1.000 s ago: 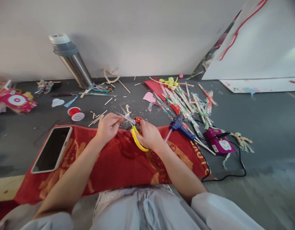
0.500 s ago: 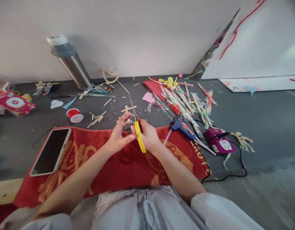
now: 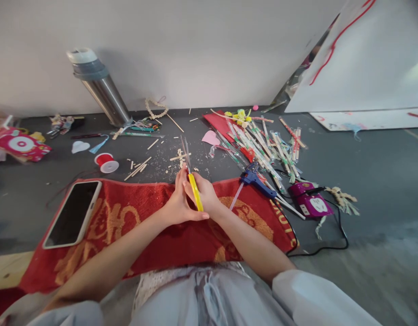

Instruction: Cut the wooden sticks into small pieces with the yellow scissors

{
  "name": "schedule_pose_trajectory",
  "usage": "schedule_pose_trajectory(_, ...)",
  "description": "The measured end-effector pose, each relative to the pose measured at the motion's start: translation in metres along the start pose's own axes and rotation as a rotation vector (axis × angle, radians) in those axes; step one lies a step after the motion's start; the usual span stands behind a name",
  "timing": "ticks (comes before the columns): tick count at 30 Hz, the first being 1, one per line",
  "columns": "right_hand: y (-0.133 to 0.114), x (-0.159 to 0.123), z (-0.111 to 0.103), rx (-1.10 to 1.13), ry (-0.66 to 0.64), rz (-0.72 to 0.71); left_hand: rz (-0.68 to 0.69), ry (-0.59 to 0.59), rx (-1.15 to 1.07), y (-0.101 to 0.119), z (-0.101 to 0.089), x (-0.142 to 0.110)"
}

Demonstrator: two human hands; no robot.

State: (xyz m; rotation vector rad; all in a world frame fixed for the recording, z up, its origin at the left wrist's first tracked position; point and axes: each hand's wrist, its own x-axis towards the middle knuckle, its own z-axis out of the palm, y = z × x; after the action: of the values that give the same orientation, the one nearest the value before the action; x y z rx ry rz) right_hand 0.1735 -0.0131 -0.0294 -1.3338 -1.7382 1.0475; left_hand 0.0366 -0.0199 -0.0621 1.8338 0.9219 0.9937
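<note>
My right hand (image 3: 206, 195) is closed around a pair of scissors (image 3: 196, 194) with a yellow handle. Their blades point away from me, slightly parted, over the scraps on the dark surface. Close against the scissors' left side is my left hand (image 3: 178, 202), its fingers stretched forward and its thumb spread beneath the handle. Whether those fingertips press on the scissors or pinch something small, I cannot make out. Just beyond the hands lie a small crossed wooden stick piece (image 3: 181, 157) and many crumbs. A red towel (image 3: 134, 235) is spread beneath my forearms.
On the left stand a steel flask (image 3: 105, 97) and a red thread spool (image 3: 105, 162), with a phone (image 3: 72, 215) on the towel. Several wrapped chopsticks (image 3: 259, 147) lie right of centre. A blue glue gun (image 3: 258, 181) trails its cord past a purple box (image 3: 311, 200).
My left hand has moved right, up against the scissors, its thumb passing under the handle. The scissors have turned more upright and their blades have parted slightly.
</note>
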Motion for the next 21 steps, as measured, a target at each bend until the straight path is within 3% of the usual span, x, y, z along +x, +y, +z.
schedule_pose_trajectory(4, 0.003, 0.001, 0.002, 0.033, 0.022, -0.025, -0.006, 0.041, -0.028, -0.003, 0.003, -0.001)
schedule_pose_trajectory(11, 0.01, 0.002, 0.005, 0.092, 0.019, -0.092, -0.054, -0.004, -0.082, 0.001, 0.007, 0.001)
schedule_pose_trajectory(21, 0.006, 0.004, 0.007, 0.074, 0.029, -0.066, 0.019, 0.101, -0.041, -0.009, 0.009, -0.001)
